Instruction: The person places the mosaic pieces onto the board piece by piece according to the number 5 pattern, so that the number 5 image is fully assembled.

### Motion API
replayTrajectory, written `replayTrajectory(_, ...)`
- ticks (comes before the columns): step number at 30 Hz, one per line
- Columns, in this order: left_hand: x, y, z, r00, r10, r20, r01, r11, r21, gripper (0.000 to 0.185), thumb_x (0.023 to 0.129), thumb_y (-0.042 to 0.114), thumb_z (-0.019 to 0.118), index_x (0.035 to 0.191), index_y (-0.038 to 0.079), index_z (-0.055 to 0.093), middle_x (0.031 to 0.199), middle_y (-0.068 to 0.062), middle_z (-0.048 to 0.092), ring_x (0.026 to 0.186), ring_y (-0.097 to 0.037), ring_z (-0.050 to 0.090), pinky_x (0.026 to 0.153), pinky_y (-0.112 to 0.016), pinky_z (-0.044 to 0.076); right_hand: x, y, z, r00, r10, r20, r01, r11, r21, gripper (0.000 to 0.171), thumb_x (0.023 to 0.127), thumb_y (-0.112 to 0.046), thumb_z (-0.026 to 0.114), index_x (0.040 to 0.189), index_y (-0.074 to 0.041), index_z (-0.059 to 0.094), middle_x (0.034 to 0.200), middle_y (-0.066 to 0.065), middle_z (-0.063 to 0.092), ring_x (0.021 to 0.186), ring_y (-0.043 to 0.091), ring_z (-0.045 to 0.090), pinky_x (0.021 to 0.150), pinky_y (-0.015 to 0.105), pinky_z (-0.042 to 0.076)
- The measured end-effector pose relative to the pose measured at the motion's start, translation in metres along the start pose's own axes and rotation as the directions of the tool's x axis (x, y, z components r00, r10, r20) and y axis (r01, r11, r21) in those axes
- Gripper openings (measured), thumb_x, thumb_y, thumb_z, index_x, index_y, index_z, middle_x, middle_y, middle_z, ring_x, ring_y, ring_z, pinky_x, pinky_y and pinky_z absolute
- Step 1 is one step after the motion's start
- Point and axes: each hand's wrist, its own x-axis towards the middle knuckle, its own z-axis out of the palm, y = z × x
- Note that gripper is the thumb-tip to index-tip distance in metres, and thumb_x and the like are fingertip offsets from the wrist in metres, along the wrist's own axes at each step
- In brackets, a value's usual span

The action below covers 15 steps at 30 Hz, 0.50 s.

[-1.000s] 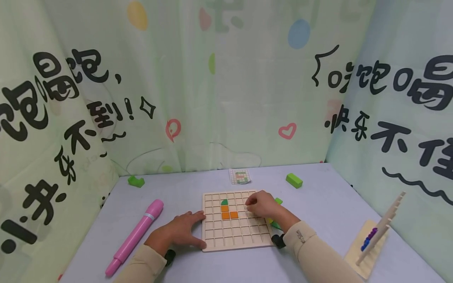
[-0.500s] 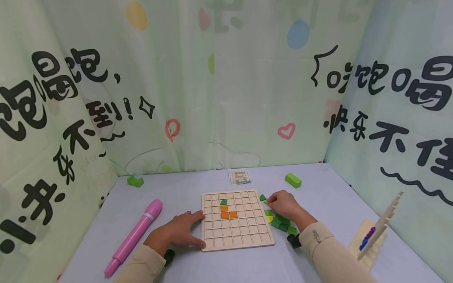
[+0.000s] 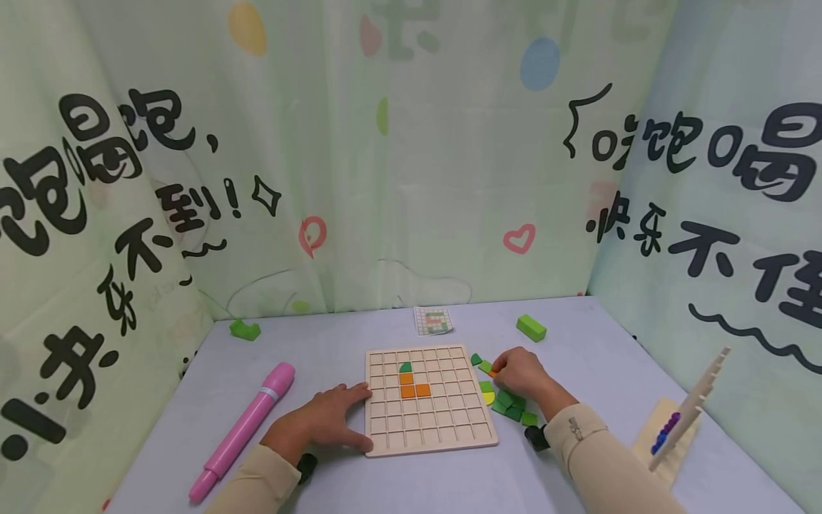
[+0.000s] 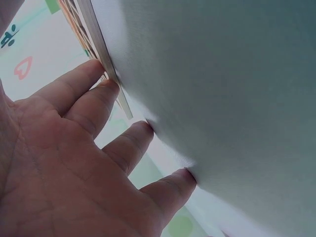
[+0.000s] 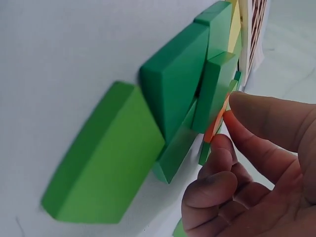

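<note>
A pale wooden grid board [image 3: 432, 421] lies mid-table, with a green curved-edged tile [image 3: 406, 367] and several orange square tiles [image 3: 407, 391] in its cells. My left hand [image 3: 330, 417] rests at the board's left edge, fingers spread; two fingertips [image 4: 109, 85] touch its side in the left wrist view. Right of the board, my right hand [image 3: 523, 373] pinches an orange tile [image 5: 215, 124] between thumb and fingers, down among loose green tiles [image 5: 175, 81]. Most of that orange tile is hidden by the fingers and a green tile.
A patterned grid card [image 3: 434, 321] lies behind the board. Green blocks stand at the back right [image 3: 531, 328] and back left [image 3: 245, 329]. A pink tube-shaped thing [image 3: 244, 432] lies at left, a wooden bead frame [image 3: 674, 435] at right. Printed curtains surround the table.
My right hand has moved right, from above the board to the loose tiles, and now has an orange tile at its fingertips. My left hand stays at the board's edge.
</note>
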Motion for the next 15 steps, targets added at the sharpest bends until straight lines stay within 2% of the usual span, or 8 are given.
replayTrajectory(7, 0.0004, -0.0004, 0.0006, 1.000, -0.001, 0.000, 0.001, 1.000, 0.003, 0.093, 0.072, 0.049, 0.091, 0.153, 0.022, 0.052, 0.164, 0.003, 0.044, 0.152, -0.043, 0.033, 0.117, -0.067, 0.034, 0.0022, 0.0002, 0.0008, 1.000, 0.010, -0.018, -0.011, 0.999, -0.035, 0.025, 0.089, -0.008, 0.071, 0.111, 0.003, 0.073, 0.103, 0.013, 0.070, 0.089, 0.026, 0.060, 0.077, 0.036, 0.054)
replayTrajectory(15, -0.0005, 0.0012, 0.0003, 1.000, 0.004, 0.001, -0.004, 1.000, 0.002, 0.093, 0.072, 0.047, 0.092, 0.153, 0.021, 0.052, 0.164, 0.003, 0.043, 0.153, -0.043, 0.033, 0.117, -0.067, 0.034, 0.0020, 0.0032, 0.0018, 0.999, -0.022, -0.033, 0.021, 0.999, -0.041, 0.014, 0.085, -0.008, 0.075, 0.097, 0.000, 0.072, 0.094, 0.010, 0.068, 0.084, 0.024, 0.059, 0.072, 0.033, 0.052)
